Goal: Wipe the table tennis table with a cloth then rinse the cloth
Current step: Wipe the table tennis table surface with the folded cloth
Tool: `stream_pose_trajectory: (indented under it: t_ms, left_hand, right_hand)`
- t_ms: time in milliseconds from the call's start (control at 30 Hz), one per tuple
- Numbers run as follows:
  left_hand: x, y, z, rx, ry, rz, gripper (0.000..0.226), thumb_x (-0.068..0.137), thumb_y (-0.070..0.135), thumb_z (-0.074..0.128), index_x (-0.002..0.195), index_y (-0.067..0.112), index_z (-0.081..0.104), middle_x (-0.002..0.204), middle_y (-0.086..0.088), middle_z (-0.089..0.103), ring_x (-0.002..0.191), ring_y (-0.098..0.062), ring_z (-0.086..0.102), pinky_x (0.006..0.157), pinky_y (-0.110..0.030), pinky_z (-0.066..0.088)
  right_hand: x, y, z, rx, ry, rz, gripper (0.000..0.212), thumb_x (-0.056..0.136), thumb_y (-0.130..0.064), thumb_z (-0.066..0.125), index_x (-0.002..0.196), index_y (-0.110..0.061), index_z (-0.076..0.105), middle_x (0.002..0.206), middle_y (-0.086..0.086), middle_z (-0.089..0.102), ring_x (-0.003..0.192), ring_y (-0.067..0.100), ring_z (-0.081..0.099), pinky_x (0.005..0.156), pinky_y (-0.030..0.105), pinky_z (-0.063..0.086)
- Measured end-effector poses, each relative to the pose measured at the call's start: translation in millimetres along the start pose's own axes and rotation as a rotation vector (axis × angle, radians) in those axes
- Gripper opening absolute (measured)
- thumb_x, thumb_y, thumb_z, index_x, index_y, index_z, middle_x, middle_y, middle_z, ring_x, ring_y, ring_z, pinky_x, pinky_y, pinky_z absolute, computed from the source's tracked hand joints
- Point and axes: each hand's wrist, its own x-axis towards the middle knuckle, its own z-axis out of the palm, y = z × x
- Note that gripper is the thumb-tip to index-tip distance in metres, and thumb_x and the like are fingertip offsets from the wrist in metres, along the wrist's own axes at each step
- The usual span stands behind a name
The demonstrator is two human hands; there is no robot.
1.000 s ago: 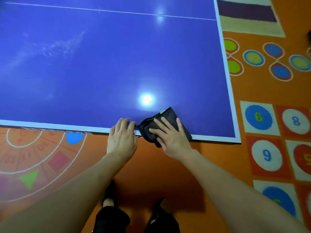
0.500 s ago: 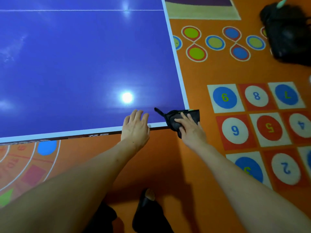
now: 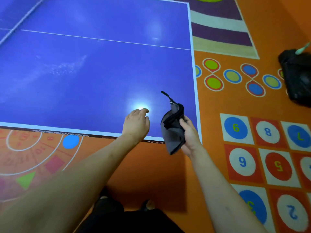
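Note:
The blue table tennis table with white edge lines fills the upper left of the head view. Faint streaks show on its surface at the left. My right hand grips a dark grey cloth and holds it lifted over the table's near right corner, with a thin strap sticking up from it. My left hand hovers over the table beside the cloth, fingers loosely bent and holding nothing. It is apart from the cloth.
An orange play mat with numbered circles and coloured shapes covers the floor around the table. A black bag lies on the floor at the far right. A striped rug lies beyond the table's right edge. My feet show below.
My right hand has lifted the cloth off the table's corner and now holds it hanging in the air. My left hand has come off the table's front edge and moved forward.

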Motion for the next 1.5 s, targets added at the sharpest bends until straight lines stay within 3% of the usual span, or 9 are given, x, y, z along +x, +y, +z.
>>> stream_pose_trajectory:
  t_ms: [533,667,867,1000,1167,1333,1500]
  left_hand:
    - [6.8,-197.5,-168.7,-0.076,0.205,-0.272,0.036,0.102,0.022,0.038,0.134,0.018,0.056,0.134,-0.006,0.056,0.118,-0.029,0.053,0.096,-0.043,0.044]
    - [8.9,-273.1,-210.6,-0.085,0.263,-0.372,0.035,0.103,0.023,0.039,0.133,0.017,0.055,0.136,-0.008,0.053,0.117,-0.032,0.054,0.091,-0.044,0.046]
    - [11.3,-372.8,-250.4,-0.029,0.272,-0.436,0.034,0.101,0.02,0.04,0.131,0.017,0.057,0.133,-0.008,0.055,0.11,-0.034,0.056,0.085,-0.045,0.046]
    - [27.1,-412.7,-267.8,-0.045,0.253,-0.459,0.035,0.1,0.018,0.04,0.13,0.017,0.057,0.131,-0.008,0.055,0.11,-0.033,0.055,0.086,-0.045,0.045]
    - [67.9,-430.4,-275.7,-0.103,0.229,-0.431,0.035,0.101,0.02,0.04,0.132,0.018,0.055,0.135,-0.006,0.053,0.113,-0.032,0.054,0.087,-0.046,0.047]
    - [126.0,-443.8,-286.1,-0.089,0.23,-0.396,0.036,0.1,0.019,0.041,0.133,0.017,0.054,0.135,-0.006,0.053,0.114,-0.032,0.054,0.087,-0.046,0.045]
    - [190.2,-462.6,-300.7,-0.026,0.208,-0.36,0.034,0.1,0.016,0.042,0.131,0.015,0.056,0.135,-0.006,0.055,0.111,-0.032,0.056,0.088,-0.044,0.044]
  right_hand:
    - [14.5,24.4,280.6,-0.193,-0.065,-0.042,0.023,0.107,-0.024,0.059,0.129,-0.027,0.064,0.123,0.004,0.075,0.112,0.024,0.074,0.098,0.045,0.059]
    - [25.3,42.8,353.8,-0.226,-0.062,-0.057,0.022,0.107,-0.024,0.06,0.128,-0.028,0.064,0.118,-0.002,0.075,0.098,0.014,0.075,0.082,0.031,0.06]
    - [53.0,75.0,444.3,-0.27,-0.047,-0.083,0.02,0.105,-0.024,0.06,0.122,-0.034,0.064,0.126,-0.006,0.071,0.11,0.016,0.072,0.094,0.035,0.057]
    - [65.4,83.9,485.4,-0.312,-0.027,-0.09,0.019,0.105,-0.023,0.059,0.116,-0.039,0.063,0.123,-0.012,0.07,0.107,0.008,0.07,0.085,0.027,0.053]
    - [93.5,76.5,510.0,-0.351,0.033,-0.095,0.017,0.106,-0.026,0.058,0.113,-0.041,0.062,0.119,-0.014,0.07,0.106,0.008,0.07,0.087,0.029,0.054]
    - [144.9,69.7,533.2,-0.317,0.09,-0.111,0.016,0.107,-0.024,0.058,0.12,-0.032,0.062,0.119,-0.01,0.071,0.102,0.006,0.07,0.084,0.025,0.054]
    - [207.9,66.8,566.3,-0.29,0.101,-0.091,0.016,0.106,-0.029,0.058,0.114,-0.042,0.064,0.123,-0.009,0.07,0.113,0.014,0.069,0.097,0.036,0.056]
